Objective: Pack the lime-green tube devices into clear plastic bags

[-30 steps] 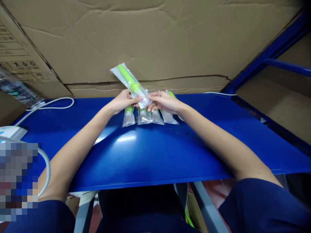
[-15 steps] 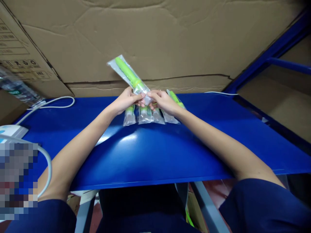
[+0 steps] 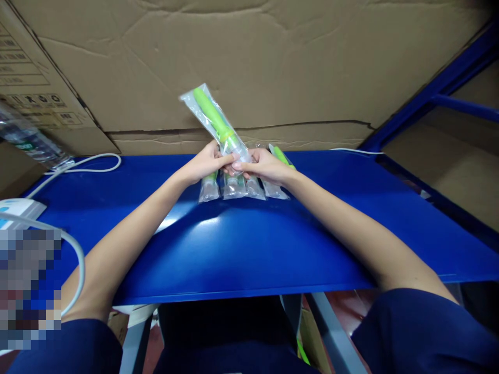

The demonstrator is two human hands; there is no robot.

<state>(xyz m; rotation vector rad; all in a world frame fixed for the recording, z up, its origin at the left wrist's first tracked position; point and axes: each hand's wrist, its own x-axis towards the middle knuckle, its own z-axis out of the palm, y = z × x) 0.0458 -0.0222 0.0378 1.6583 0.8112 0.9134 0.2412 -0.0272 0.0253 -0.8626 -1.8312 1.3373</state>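
A bright green tool with a long handle and a clear, widening end is sealed in a clear plastic bag. It tilts with its handle up to the left, above the table. My left hand pinches the lower end of the bag from the left. From the right, my right hand grips the same end, its thumb laid over the plastic. Beneath and behind my hands, several similar bagged green tools lie side by side on the blue table, partly covered by my fingers.
Cardboard stands along the table's back edge. A clear plastic bottle lies at the left, near a white cable. A white device sits at the left edge. A blue metal frame rises on the right.
The held bag has shifted slightly to the right and turned a little more upright. My right thumb has slid left and down over the bag's lower end.
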